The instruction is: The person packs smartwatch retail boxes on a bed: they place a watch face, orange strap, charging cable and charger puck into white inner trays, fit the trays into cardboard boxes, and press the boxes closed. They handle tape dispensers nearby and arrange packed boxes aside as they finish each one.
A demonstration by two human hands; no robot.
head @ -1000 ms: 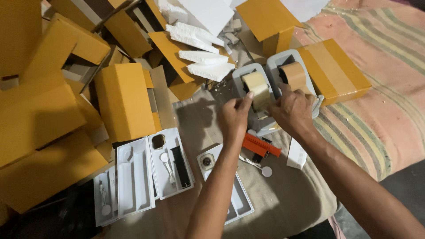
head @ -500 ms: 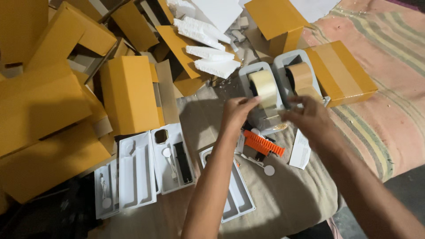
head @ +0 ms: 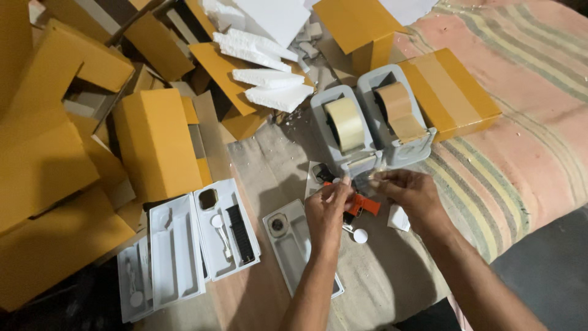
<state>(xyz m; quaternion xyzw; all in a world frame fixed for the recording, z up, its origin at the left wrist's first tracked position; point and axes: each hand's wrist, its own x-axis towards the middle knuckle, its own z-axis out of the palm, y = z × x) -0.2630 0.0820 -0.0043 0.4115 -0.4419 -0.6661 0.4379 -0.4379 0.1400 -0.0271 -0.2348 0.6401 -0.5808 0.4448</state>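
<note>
Yellow boxes (head: pixel 156 144) crowd the bed from nine to twelve o'clock. Left hand (head: pixel 327 208) and right hand (head: pixel 413 193) pinch clear tape pulled from the dispenser (head: pixel 343 129) at twelve; white trays (head: pixel 226 227) lie open, unboxed

Below the clear-tape dispenser (head: pixel 346 132), the left hand (head: pixel 327 208) covers most of an orange watch strap (head: pixel 362 205); whatever the fingertips pinch is too small to tell.

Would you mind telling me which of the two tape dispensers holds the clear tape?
The left tape dispenser, directly above the hands, holds the pale, clear roll. The right tape dispenser beside it holds brown tape.
</note>
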